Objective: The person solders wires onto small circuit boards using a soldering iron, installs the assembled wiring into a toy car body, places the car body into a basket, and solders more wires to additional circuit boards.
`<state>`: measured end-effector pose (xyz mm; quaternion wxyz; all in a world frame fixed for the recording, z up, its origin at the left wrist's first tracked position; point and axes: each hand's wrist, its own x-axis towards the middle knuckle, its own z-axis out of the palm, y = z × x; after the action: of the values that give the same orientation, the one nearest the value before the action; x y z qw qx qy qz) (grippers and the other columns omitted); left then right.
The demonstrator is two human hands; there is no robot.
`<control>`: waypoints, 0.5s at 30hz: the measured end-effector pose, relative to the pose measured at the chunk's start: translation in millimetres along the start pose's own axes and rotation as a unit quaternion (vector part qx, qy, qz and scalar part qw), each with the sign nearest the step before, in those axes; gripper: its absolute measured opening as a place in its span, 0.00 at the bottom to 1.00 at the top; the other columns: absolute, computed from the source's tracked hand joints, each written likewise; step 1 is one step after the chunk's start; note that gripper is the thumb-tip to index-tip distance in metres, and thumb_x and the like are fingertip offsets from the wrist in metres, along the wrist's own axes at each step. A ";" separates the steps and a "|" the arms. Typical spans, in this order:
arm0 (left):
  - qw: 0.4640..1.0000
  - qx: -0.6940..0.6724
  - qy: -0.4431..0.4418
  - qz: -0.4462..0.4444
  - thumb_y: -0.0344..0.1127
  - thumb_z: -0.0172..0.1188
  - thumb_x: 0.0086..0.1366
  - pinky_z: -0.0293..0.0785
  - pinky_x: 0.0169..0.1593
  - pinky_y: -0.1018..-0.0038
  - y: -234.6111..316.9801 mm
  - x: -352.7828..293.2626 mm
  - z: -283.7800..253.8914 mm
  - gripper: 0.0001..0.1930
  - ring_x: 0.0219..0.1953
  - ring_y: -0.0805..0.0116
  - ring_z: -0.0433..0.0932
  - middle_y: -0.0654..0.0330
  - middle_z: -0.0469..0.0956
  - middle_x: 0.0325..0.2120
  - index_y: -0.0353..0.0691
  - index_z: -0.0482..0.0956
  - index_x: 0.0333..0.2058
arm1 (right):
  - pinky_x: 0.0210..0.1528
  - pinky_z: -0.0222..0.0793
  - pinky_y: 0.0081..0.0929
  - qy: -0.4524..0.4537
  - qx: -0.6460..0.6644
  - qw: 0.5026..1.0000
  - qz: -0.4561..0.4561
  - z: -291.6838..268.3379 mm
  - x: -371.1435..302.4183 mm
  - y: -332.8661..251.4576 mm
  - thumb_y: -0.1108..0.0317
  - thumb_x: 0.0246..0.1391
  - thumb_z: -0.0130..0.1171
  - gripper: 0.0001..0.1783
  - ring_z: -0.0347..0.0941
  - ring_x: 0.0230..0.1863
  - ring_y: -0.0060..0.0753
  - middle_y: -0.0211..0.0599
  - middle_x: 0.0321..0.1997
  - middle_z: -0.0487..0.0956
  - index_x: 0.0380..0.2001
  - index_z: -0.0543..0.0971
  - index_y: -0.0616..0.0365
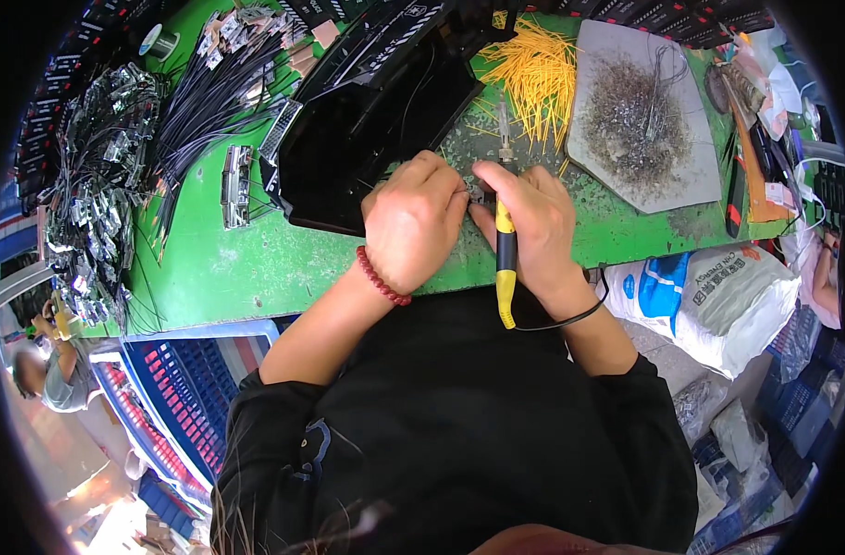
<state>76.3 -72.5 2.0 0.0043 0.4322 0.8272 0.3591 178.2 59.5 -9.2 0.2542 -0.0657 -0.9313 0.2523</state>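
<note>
My left hand (408, 217), with a red bead bracelet at the wrist, is closed in a pinch by the near edge of a black plastic housing (334, 139). What its fingertips hold is too small to make out. My right hand (538, 227) grips a yellow and black soldering iron (505, 245), whose front end points away from me over the table. Its black cord runs from the rear of the handle across my right wrist. The fingertips of both hands nearly meet at the housing's right side. A small silvery part (236, 187) lies left of the housing.
The green table (228, 287) bears a heap of chrome parts (108, 176), black wires (196, 106), a solder spool (159, 43), yellow tubes or wires (538, 79) and a grey debris-covered board (616, 171). A white sack (732, 301) sits right, a blue crate (177, 384) left. Another person (61, 375) is far left.
</note>
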 end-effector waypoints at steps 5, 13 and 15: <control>1.000 0.013 -0.008 0.001 0.27 0.62 0.52 0.74 0.29 0.66 0.2 3.5 4.1 0.04 0.28 0.59 0.77 0.61 0.75 0.27 0.40 0.76 0.25 | 0.31 0.65 0.31 0.007 0.014 1.000 -0.004 1.6 -1.3 4.1 0.76 0.30 0.72 0.32 0.68 0.27 0.35 0.29 0.26 0.77 0.46 0.78 0.51; 0.996 0.045 -0.072 -0.005 0.28 0.61 0.53 0.73 0.29 0.64 4.3 10.7 -0.8 0.02 0.28 0.57 0.78 0.61 0.75 0.28 0.41 0.76 0.25 | 0.38 0.74 0.25 0.081 0.279 0.950 0.115 -5.4 -11.6 13.0 0.73 0.53 0.62 0.19 0.81 0.34 0.30 0.35 0.35 0.83 0.50 0.76 0.57; 0.995 0.058 -0.083 -0.002 0.28 0.61 0.53 0.73 0.29 0.64 5.1 13.4 -1.2 0.02 0.27 0.56 0.78 0.60 0.74 0.28 0.41 0.76 0.24 | 0.37 0.72 0.21 0.072 0.350 0.919 0.165 -31.6 -24.1 23.1 0.63 0.59 0.57 0.22 0.78 0.33 0.24 0.38 0.36 0.82 0.54 0.72 0.62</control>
<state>71.2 -61.7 10.0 0.0491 0.4584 0.8442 0.2735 214.8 87.2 -7.9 0.2819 -0.1435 -0.7387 0.5952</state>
